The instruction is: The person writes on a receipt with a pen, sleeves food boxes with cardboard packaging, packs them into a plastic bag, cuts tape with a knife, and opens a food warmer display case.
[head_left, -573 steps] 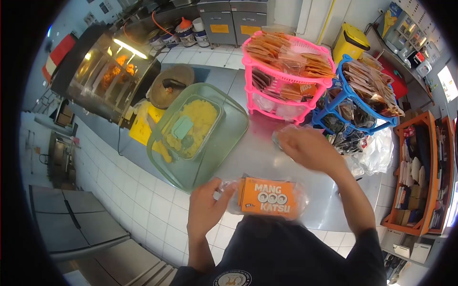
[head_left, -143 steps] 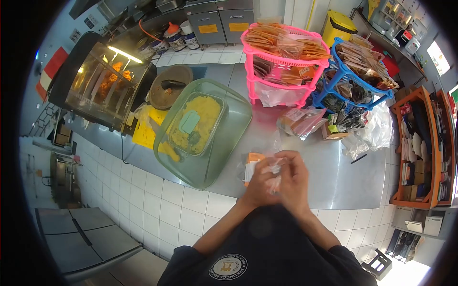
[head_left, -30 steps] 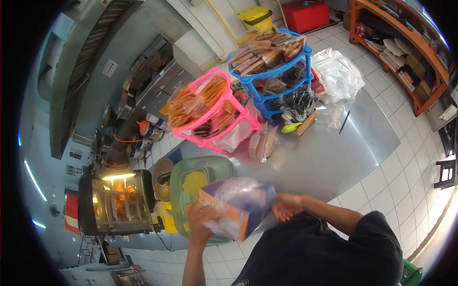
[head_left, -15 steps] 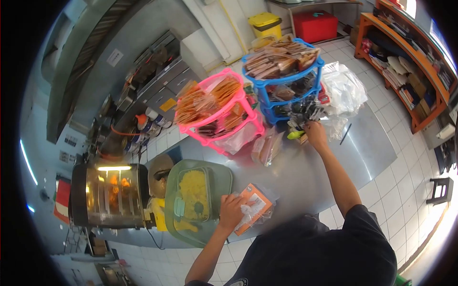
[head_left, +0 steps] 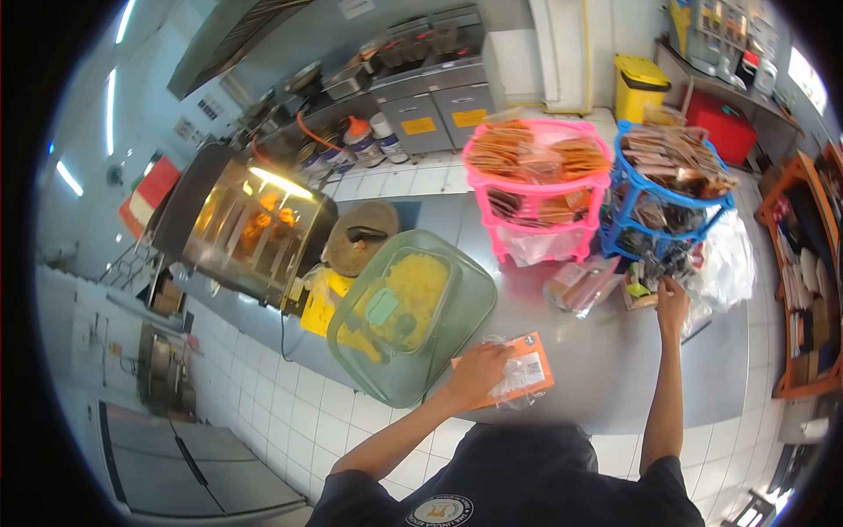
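My left hand [head_left: 481, 373] rests on the left part of an orange box [head_left: 537, 367] in clear plastic, which lies flat near the front edge of the steel table. A white label shows on its top. My right hand [head_left: 673, 303] is at the small box of black-wrapped items [head_left: 672, 263] under the blue rack [head_left: 676, 198]; its fingers are closed, and what they hold is too small to make out. To the left of my left hand lies a green tray [head_left: 479, 299] with a container of yellow food [head_left: 417, 285] in it.
A pink rack [head_left: 540, 189] of packets stands at the back of the table [head_left: 597, 351]. Plastic packets [head_left: 580, 285] lie before it. A lit food warmer [head_left: 255, 224], a yellow board [head_left: 323, 299] and a round bowl [head_left: 369, 220] are at left. White plastic bags [head_left: 731, 263] sit at right.
The view has swung round since half a second ago. My left hand is still on the orange box, and my right hand remains by the black-wrapped items. Earlier, both hands were at the plastic-wrapped box.
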### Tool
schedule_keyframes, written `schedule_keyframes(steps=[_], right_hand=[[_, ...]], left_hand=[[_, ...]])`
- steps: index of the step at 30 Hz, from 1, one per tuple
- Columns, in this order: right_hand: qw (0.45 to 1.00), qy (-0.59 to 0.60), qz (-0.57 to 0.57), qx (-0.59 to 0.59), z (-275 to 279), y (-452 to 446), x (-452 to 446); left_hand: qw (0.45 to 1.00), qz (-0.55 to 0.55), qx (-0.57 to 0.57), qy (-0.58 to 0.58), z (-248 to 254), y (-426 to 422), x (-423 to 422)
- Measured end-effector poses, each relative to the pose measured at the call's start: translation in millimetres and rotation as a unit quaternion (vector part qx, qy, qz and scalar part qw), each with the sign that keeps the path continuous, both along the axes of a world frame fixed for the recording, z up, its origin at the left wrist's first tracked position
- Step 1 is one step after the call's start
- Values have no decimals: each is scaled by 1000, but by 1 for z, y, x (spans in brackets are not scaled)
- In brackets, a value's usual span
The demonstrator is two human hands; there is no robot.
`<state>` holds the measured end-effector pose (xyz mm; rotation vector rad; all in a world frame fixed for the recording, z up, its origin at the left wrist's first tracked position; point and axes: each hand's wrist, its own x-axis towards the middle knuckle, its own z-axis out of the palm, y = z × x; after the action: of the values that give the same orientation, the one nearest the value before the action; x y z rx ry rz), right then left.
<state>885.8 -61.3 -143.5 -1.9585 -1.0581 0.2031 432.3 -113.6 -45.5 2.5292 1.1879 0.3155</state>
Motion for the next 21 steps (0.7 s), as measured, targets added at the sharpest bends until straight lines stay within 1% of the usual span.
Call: schedule_keyframes(steps=[2, 3, 5, 7, 9, 11, 13, 14, 15, 16, 17, 19, 20, 21], right_hand=[[997, 68, -9, -21, 22, -4, -12], [994, 101, -13, -35, 31, -8, -18], [996, 91, 17, 14, 25, -13, -10], [997, 59, 13, 46, 26, -24, -2], [990, 110, -6, 90, 68, -43, -18], [954, 226, 32, 194, 111, -61, -55], [926, 338, 138, 99, 153, -86, -113], [884, 389, 256, 32, 147, -96, -133], [844, 413, 341, -25, 150, -102, -165], [791, 474, 378, -80, 148, -108, -196], [750, 502, 416, -109, 138, -112, -224], [732, 487, 461, -118, 111, -116, -268], [747, 471, 457, -108, 102, -115, -280], [761, 455, 452, -95, 96, -112, -289]], left_hand=[[998, 17, -62, -9, 12, -1, 0], [996, 37, -73, -16, 9, -3, -2], [992, 72, -96, -33, 4, -6, -5], [982, 82, -160, -65, 24, -5, -5], [970, 95, -207, -82, 34, -1, -7], [961, 113, -238, -80, 35, 1, -9], [962, 108, -243, -62, 27, 4, -12], [963, 103, -244, -53, 24, 8, -13], [964, 83, -251, -34, 24, 12, -12], [964, 65, -256, -14, 26, 16, -12], [964, 49, -262, 5, 28, 21, -12], [961, 61, -264, 53, 61, 22, -4], [958, 69, -269, 76, 73, 20, -2], [965, 86, -236, 70, 69, 18, -3]])
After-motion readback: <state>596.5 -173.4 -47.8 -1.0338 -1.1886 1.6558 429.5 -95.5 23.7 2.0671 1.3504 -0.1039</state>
